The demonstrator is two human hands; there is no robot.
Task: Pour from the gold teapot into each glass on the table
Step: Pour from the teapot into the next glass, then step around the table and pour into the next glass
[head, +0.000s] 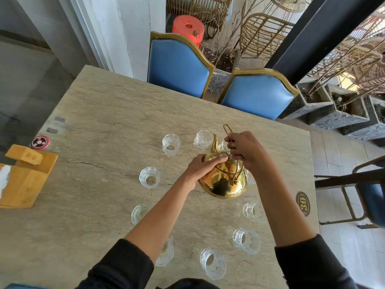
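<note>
Spout over the far glass
I have the gold teapot [224,180] tipped away from me: right hand [245,150] gripping its wire handle, left hand [201,166] pressed on the lid, spout beside the far glass [203,139].

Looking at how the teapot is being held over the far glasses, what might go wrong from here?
The gold teapot is tilted, its spout beside a far glass that it partly hides, so the stream may miss the rim. The left hand presses the lid; if it slips, the lid could drop. A forearm passes over a near glass, which could be knocked when the right hand moves the pot.
</note>
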